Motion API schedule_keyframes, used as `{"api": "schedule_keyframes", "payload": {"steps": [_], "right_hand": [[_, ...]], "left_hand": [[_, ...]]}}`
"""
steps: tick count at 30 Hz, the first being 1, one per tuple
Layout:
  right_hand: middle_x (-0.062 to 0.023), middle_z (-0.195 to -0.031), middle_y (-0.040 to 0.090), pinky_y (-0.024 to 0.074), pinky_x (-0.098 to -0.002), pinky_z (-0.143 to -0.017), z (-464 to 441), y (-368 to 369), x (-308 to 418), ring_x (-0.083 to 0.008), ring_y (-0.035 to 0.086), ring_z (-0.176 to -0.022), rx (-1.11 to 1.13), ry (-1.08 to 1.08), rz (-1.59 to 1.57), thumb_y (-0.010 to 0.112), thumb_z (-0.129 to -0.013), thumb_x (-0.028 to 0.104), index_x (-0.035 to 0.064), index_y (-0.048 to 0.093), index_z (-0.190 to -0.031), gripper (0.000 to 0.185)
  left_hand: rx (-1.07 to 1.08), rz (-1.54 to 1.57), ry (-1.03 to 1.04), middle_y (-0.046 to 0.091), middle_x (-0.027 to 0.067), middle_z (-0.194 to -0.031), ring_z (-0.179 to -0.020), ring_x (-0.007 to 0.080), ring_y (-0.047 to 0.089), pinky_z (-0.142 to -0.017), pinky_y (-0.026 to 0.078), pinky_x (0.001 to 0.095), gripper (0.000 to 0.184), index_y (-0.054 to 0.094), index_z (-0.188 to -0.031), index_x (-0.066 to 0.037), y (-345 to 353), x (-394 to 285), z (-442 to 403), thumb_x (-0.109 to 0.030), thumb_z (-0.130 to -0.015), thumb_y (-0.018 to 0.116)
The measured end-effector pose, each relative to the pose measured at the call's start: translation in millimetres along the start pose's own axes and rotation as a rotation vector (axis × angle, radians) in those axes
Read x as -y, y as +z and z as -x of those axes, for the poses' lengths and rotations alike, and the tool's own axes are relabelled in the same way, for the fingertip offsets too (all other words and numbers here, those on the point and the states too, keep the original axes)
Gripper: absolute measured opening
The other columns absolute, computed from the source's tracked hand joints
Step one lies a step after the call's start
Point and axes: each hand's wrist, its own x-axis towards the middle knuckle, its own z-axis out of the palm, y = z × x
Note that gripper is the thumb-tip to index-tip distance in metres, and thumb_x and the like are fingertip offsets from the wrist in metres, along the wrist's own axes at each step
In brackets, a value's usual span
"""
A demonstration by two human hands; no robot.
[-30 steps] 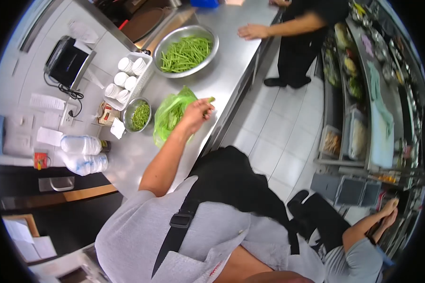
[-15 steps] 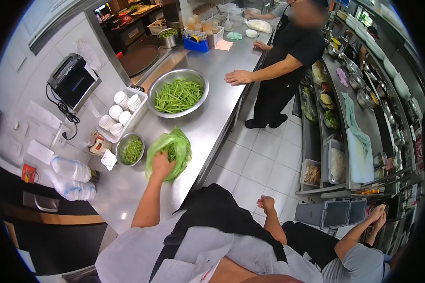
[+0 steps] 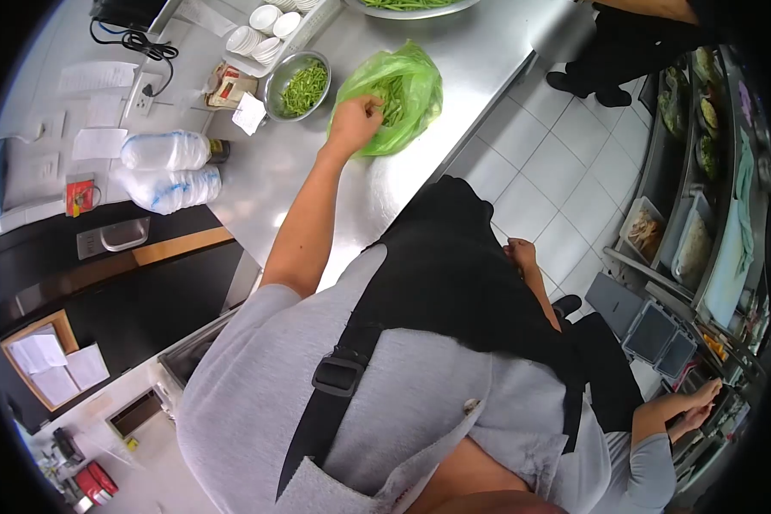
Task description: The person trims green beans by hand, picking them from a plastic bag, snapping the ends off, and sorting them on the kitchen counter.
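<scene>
My left hand (image 3: 356,122) is over the near left part of a green plastic bag (image 3: 418,77), its fingers curled together. What they hold, if anything, is too small to tell. Inside the open bag lie green beans (image 3: 391,101). To the left of the bag stands a small metal bowl (image 3: 272,92) with short green pieces (image 3: 304,89). My right hand (image 3: 520,252) hangs beside my black apron above the floor, fingers curled in and partly hidden; I cannot make out anything in it.
A large metal bowl (image 3: 454,10) of green beans is cut off at the top. White cups (image 3: 265,17) in a basket and wrapped bottles (image 3: 164,151) line the left side. One person (image 3: 651,38) stands across the counter corner; another (image 3: 651,467) is at lower right by shelves.
The view has tilted down toward my body. My left hand held a green piece right of the bag, then reached into it, and now is at its left side. My right hand has come into view.
</scene>
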Motion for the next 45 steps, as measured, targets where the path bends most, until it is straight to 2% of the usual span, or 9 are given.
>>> {"api": "schedule_keyframes", "payload": {"steps": [12,14,17,20,24,30,34,37,45], "right_hand": [[-0.0081,-0.076,0.071,0.0546,-0.0327,-0.054,37,-25,-11,-0.0186,0.068,-0.063,-0.034,-0.078,0.191,0.058,-0.092,0.013,0.0064,0.073,-0.093,0.016],[-0.0074,-0.075,0.072,0.0556,-0.0347,-0.061,27,-37,-31,-0.0199,0.069,-0.063,0.047,-0.596,1.128,0.059,-0.087,0.020,0.0118,0.075,-0.081,0.019],[-0.0021,-0.079,0.076,0.0570,-0.0371,-0.072,7,-37,-67,-0.0201,0.073,-0.078,-0.061,-0.579,1.397,0.064,-0.082,0.027,0.0217,0.079,-0.082,0.016],[-0.0059,-0.082,0.075,0.0576,-0.0406,-0.072,21,-25,-47,-0.0254,0.072,-0.079,0.000,-0.510,1.308,0.073,-0.074,0.032,0.0209,0.078,-0.083,0.015],[-0.0127,-0.075,0.073,0.0583,-0.0424,-0.071,33,0,-12,-0.0259,0.071,-0.067,-0.077,-0.120,0.217,0.063,-0.085,0.030,0.0078,0.075,-0.078,0.026],[-0.0101,-0.086,0.073,0.0574,-0.0314,-0.062,89,60,85,-0.0153,0.071,-0.072,-0.077,-0.506,0.226,0.066,-0.091,0.021,0.0007,0.073,-0.103,0.025],[-0.0064,-0.097,0.071,0.0563,-0.0276,-0.072,195,97,162,-0.0143,0.069,-0.082,0.131,-0.649,-0.038,0.064,-0.098,0.019,0.0026,0.066,-0.125,0.031],[-0.0070,-0.100,0.070,0.0566,-0.0275,-0.074,285,115,203,-0.0130,0.067,-0.084,0.105,-0.793,-0.287,0.065,-0.099,0.018,0.0010,0.063,-0.129,0.034],[-0.0085,-0.089,0.073,0.0582,-0.0264,-0.069,300,111,182,-0.0124,0.069,-0.076,0.005,-0.754,-0.052,0.068,-0.097,0.015,-0.0033,0.071,-0.110,0.023]], "left_hand": [[-0.025,-0.187,-0.075,0.072,0.0206,-0.086,-0.079,0.0387,0.069,-0.075,0.054,0.0466,0.026,0.074,-0.084,-0.003,3,-22,-15,-0.029,-0.083,0.073],[-0.019,-0.306,-0.042,0.071,0.0217,-0.085,-0.080,0.0417,0.068,-0.073,0.054,0.0508,0.029,0.072,-0.076,-0.003,16,-15,-24,-0.031,-0.084,0.070],[-0.134,-0.200,0.010,0.071,0.0230,-0.090,-0.085,0.0422,0.067,-0.077,0.053,0.0517,0.027,0.072,-0.091,-0.001,10,-20,-28,-0.027,-0.087,0.065],[-0.312,0.008,0.223,0.071,0.0224,-0.100,-0.095,0.0418,0.066,-0.087,0.050,0.0490,0.028,0.073,-0.101,0.000,2,-13,-21,-0.023,-0.087,0.071],[-0.466,0.430,0.251,0.073,0.0157,-0.097,-0.094,0.0288,0.067,-0.089,0.052,0.0391,0.019,0.069,-0.096,0.000,-8,-21,5,-0.019,-0.094,0.069],[-0.371,1.646,-0.329,0.067,0.0087,-0.092,-0.088,0.0190,0.065,-0.083,0.054,0.0304,0.011,0.052,-0.107,-0.007,-17,-23,-1,-0.018,-0.106,0.049],[-0.153,1.315,-0.075,0.058,0.0023,-0.083,-0.068,0.0110,0.053,-0.063,0.046,0.0254,0.012,0.051,-0.105,-0.007,-36,-45,26,-0.018,-0.108,0.045],[0.507,0.752,0.162,0.051,-0.0023,-0.072,-0.063,0.0070,0.046,-0.057,0.040,0.0253,0.023,0.064,-0.107,-0.007,-36,-80,78,-0.026,-0.105,0.052],[0.808,0.291,0.504,0.069,0.0188,-0.087,-0.082,0.0314,0.066,-0.076,0.051,0.0402,0.026,0.067,-0.102,0.001,11,-115,140,-0.024,-0.099,0.059]]}}
